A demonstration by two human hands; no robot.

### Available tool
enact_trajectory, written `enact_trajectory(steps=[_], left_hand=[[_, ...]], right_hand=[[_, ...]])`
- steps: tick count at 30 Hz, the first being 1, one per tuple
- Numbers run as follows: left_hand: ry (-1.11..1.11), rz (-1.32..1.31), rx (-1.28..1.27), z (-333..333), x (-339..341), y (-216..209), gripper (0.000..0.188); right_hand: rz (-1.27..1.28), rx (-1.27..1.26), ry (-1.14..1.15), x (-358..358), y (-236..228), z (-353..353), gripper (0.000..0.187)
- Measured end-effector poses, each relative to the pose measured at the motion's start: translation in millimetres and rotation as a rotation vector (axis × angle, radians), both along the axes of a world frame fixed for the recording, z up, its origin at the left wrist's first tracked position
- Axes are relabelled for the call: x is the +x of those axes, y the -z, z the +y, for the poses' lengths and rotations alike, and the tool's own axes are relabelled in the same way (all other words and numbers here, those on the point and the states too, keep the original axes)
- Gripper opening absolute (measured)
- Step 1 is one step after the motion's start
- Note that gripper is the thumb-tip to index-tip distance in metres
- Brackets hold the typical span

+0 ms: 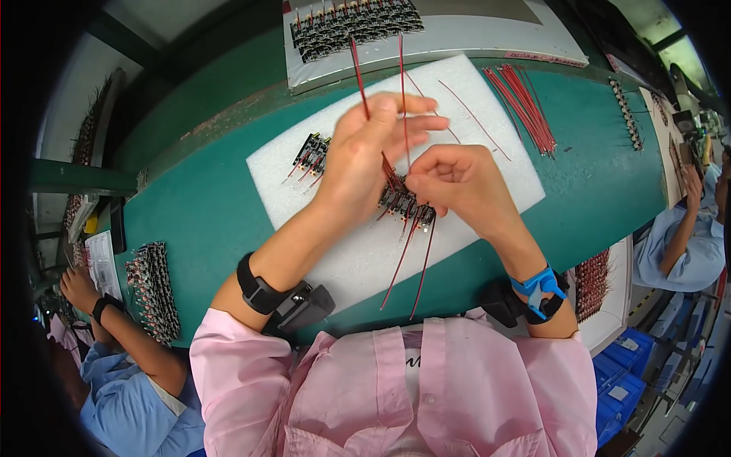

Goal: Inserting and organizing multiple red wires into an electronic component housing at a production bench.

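Before me a white foam sheet [346, 255] carries a strip of small black circuit boards [407, 207], with red and dark wires running from it toward me. Over the sheet, my left hand [356, 148] is closed round a thin bundle of red wires [358, 67]. Its fingertips reach to the right, and the wires come out below the palm. My right hand [466, 183] pinches the lower end of a single red wire [403, 91] at the strip's upper edge. Whether that end touches a board is hidden by the fingers. A second strip of boards [311, 154] lies partly behind my left forearm.
Loose red wires [525, 107] lie in a pile on the green table [601, 183] at the right. Board stacks stand on a white box [457, 46] at the back and at the left [152, 289]. Co-workers sit at both sides; blue bins [620, 373] are at lower right.
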State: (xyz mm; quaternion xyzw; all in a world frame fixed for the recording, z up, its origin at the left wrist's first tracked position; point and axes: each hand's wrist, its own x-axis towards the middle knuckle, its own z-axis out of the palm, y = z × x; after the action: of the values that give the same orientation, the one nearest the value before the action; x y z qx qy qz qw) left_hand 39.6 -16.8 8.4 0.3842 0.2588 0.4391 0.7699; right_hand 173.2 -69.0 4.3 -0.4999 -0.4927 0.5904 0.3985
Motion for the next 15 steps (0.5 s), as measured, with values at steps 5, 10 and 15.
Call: enact_trajectory(steps=[5, 10, 15], left_hand=[[0.046, 0.48, 0.285, 6, -33, 4, 0.028], [0.286, 0.613, 0.324, -4, -40, 9, 0.019], [0.236, 0.519, 0.36, -4, -41, 23, 0.013]], right_hand=[[0.241, -0.046, 0.123, -2, -1, 0, 0.007], [0.19, 0.057, 0.182, -10, 7, 2, 0.007], [0.09, 0.141, 0.214, -18, 12, 3, 0.007]])
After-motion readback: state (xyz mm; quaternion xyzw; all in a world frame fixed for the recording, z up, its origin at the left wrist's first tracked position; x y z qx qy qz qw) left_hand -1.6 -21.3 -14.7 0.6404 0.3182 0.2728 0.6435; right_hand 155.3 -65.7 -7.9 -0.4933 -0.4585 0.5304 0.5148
